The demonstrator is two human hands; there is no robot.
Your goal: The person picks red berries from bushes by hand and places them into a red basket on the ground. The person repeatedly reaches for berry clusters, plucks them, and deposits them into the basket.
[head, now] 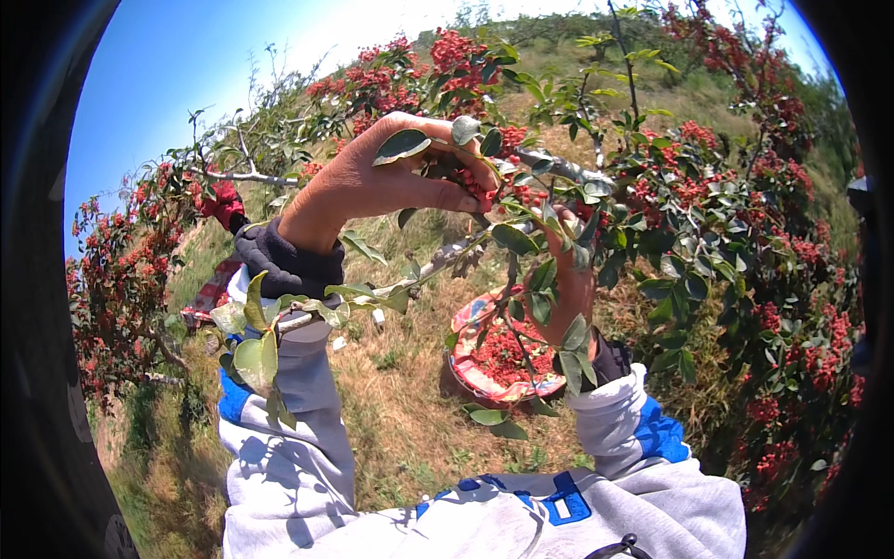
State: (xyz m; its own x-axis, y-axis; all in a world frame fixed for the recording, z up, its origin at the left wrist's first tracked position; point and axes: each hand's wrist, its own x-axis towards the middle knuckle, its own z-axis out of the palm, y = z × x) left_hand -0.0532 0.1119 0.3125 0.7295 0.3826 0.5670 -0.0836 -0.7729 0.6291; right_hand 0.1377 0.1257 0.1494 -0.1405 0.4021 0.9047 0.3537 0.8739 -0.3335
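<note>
My left hand (398, 171) reaches over a leafy branch (447, 258), its thumb and fingertips closed on a cluster of small red berries (478, 183). To its right my right hand (569, 279) is raised under the same twigs, partly behind leaves; its fingertips are near the berries, and what they touch is hidden. Below the hands a round basket with a patterned cloth lining (464, 370) stands on the ground, holding loose red berries (506, 353).
Berry-laden bushes (698, 189) crowd the right side, and another bush (119, 279) stands at the left. A person's red sleeve (223, 202) shows behind the left bush. Thorny-looking branches (244, 177) cross at the upper left. Dry grass (391, 419) covers the ground.
</note>
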